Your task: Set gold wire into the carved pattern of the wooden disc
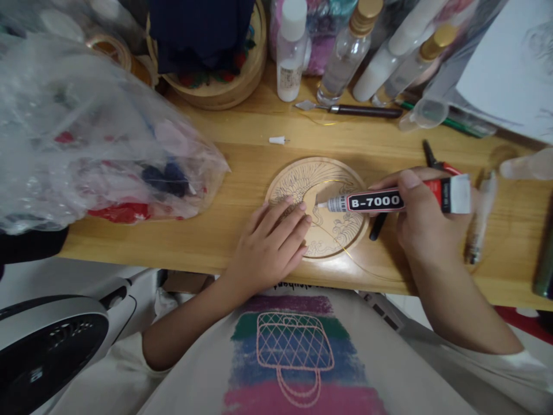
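Observation:
A round wooden disc with a fine line drawing lies on the wooden table. My left hand rests on the disc's left part, its fingers stretched flat and pressing down. My right hand grips a tube of B-7000 glue sideways, with its thin nozzle tip touching the disc's middle. A thin gold wire curves along the disc's lower right edge. A small white cap lies on the table above the disc.
A clear plastic bag of coloured pieces fills the left of the table. At the back stand a round wooden box, several bottles and a dark-handled tool. Pens lie right. A fan sits below left.

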A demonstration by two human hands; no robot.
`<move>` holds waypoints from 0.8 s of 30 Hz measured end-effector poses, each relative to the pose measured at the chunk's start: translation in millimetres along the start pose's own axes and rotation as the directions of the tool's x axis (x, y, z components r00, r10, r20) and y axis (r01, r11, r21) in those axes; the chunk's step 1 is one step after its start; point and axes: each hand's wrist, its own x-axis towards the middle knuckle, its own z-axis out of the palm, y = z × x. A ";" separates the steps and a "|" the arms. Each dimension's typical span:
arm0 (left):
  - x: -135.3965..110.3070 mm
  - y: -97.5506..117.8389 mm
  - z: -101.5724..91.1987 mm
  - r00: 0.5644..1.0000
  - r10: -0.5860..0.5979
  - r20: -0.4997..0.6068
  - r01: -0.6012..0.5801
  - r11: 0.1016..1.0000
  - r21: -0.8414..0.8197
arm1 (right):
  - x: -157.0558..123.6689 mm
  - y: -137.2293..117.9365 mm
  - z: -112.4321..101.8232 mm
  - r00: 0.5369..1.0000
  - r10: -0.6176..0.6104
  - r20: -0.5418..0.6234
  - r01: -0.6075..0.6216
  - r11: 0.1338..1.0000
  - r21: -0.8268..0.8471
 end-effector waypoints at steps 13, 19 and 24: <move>1.8 0.5 -1.1 1.000 0.002 -0.007 -0.002 1.000 0.008 | 1.2 -1.8 3.6 1.000 -0.019 -0.012 0.019 1.000 0.024; 1.4 0.4 -0.7 1.000 -0.004 -0.005 0.004 1.000 0.001 | 2.9 -0.6 4.6 0.998 -0.054 -0.027 0.054 0.998 0.012; 1.7 0.7 -0.9 1.000 -0.003 -0.006 0.003 1.000 0.005 | 3.8 0.1 4.4 0.998 -0.062 -0.032 0.062 0.998 0.018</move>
